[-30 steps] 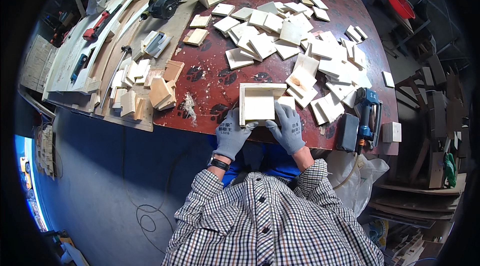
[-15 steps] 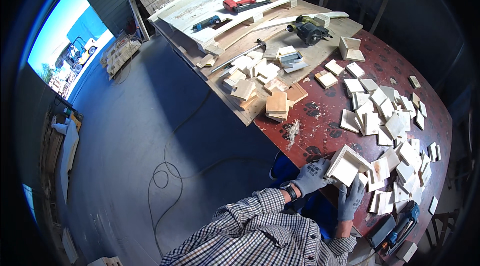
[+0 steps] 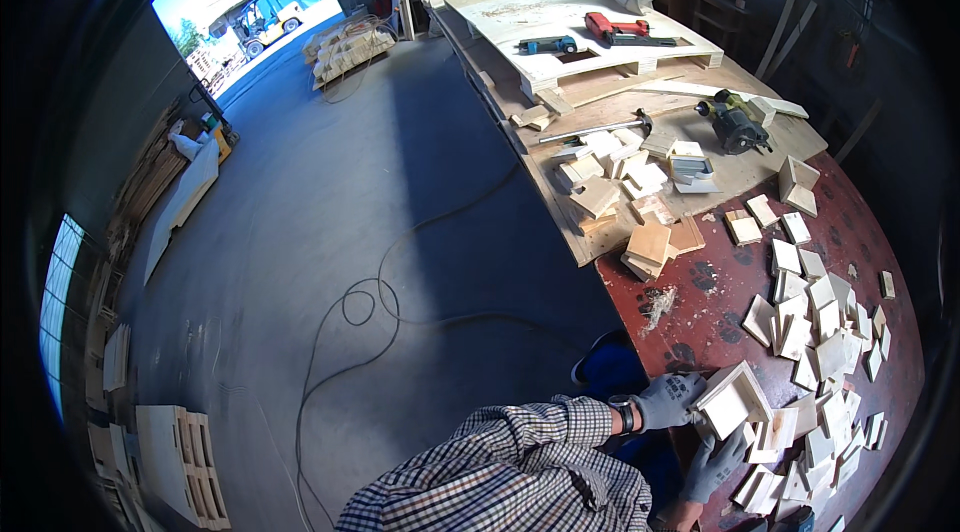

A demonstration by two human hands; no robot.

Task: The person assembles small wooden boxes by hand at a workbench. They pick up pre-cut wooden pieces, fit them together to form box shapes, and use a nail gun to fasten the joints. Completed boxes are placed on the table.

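Note:
A small open wooden box (image 3: 732, 400) rests at the near edge of the dark red table (image 3: 720, 302), at the lower right of the head view. My left hand (image 3: 668, 400), in a grey glove, grips the box's left side. On its lower edge my right hand (image 3: 716, 464), also gloved, holds the same box. Several small square wooden pieces (image 3: 815, 332) lie scattered on the table just beyond the box.
A stack of wooden blocks (image 3: 650, 244) sits at the table's left corner. Farther back lie a hammer (image 3: 590, 132), a power tool (image 3: 735, 124) and a drill (image 3: 620, 28) on pale boards. A cable (image 3: 365, 302) loops on the grey floor; pallets (image 3: 175, 447) stand at lower left.
The view has swung far to the left, so the floor and the bright doorway now fill most of it. Both hands stay on the wooden box.

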